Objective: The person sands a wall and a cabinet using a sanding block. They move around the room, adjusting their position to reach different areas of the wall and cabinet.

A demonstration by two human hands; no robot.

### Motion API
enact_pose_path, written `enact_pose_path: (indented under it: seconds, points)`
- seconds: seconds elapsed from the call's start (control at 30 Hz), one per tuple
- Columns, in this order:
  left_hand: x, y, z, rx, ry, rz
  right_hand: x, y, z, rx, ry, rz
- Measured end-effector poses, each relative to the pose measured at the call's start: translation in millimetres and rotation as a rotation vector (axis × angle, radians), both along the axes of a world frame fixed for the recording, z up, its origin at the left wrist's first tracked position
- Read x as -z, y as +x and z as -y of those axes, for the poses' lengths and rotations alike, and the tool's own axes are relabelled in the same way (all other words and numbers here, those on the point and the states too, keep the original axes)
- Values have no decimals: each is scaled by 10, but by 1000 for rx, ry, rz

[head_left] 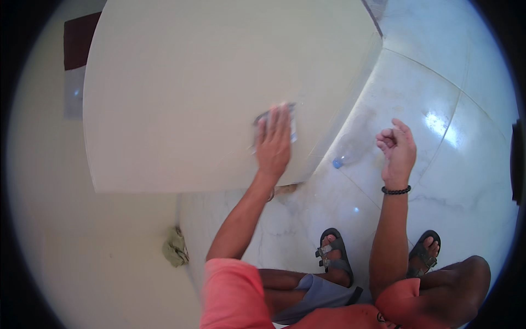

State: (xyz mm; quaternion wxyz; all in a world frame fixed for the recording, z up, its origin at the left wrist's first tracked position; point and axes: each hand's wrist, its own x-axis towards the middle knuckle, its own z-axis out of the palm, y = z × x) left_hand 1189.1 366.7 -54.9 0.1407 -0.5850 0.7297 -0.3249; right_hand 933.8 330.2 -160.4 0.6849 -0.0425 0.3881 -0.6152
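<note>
My left hand (274, 145) lies with its fingers stretched over a small grey-and-white sheet (293, 123), pressing it against a large smooth cream panel (181, 98). Most of the sheet is hidden under the palm and fingers; whether it is cloth or paper I cannot tell. The hand is a little blurred, near the panel's lower right part. To the right, over the tiled floor, my right hand (398, 151) hangs in the air with its fingers loosely half curled. Nothing shows in it, and it touches nothing.
A clear plastic bottle with a blue cap (337, 163) lies on the glossy white tiles (438, 175) between my hands. A crumpled olive cloth (175, 248) sits by the wall at lower left. My sandalled feet (334, 255) stand below. A dark object (517, 164) edges the far right.
</note>
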Motion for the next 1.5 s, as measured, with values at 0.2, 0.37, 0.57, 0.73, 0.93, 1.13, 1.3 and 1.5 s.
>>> enact_pose_path:
  seconds: [0.2,0.37,0.57,0.73,0.93,1.13,1.3,1.5]
  points:
    - [-329,375,-719,-25,15,127,41,51,-51,-48,29,-51]
    - [76,-49,156,37,14,-10,-11,-4,21,2,2,-78]
    - [139,15,181,73,22,14,37,1,-27,0,4,-47]
    - [-216,405,-545,14,-15,133,98,34,-17,-36,10,-62]
    - [-6,-34,45,-12,-37,46,-1,71,3,-33,13,-20]
    - [-37,335,-327,56,21,106,-26,38,-11,-56,12,-44]
    - [-9,-125,225,26,73,59,29,-8,45,-17,8,-50]
    - [-92,148,-207,20,100,87,58,-157,129,35,23,-65]
